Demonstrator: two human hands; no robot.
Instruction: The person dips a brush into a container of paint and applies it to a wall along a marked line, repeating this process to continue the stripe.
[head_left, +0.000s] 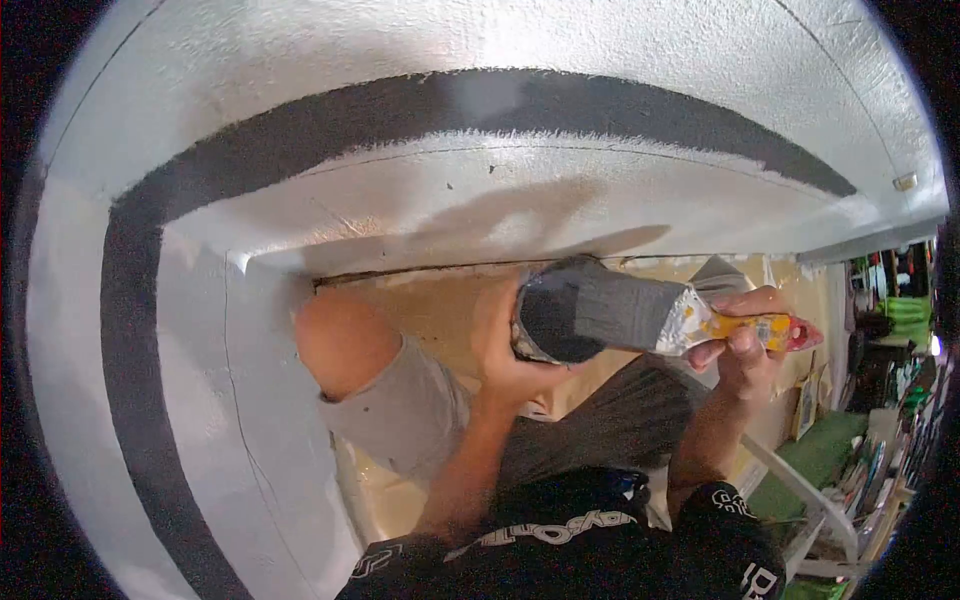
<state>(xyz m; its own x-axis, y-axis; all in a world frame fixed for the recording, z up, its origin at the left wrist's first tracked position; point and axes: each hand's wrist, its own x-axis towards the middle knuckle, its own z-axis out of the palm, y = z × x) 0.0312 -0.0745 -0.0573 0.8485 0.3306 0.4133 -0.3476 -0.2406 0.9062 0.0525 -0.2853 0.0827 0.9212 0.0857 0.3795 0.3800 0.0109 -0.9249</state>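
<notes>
My left hand (500,345) is wrapped round a round container (552,312) with dark grey paint inside. In my right hand (745,345) is the yellow and red handle of a wide paintbrush (640,312). Grey paint coats the bristles, which lie over the container's right side; whether they touch its rim I cannot tell. White and yellow paint marks the metal band and handle. Beyond my hands, a dark grey painted band (380,112) curves across the pale wall and runs down its left side.
Thin lines run along the pale wall (300,225). My bent knees are close to it, above a tan floor (410,310). At the right are a white metal frame (810,505), a green surface (810,465) and many cluttered items.
</notes>
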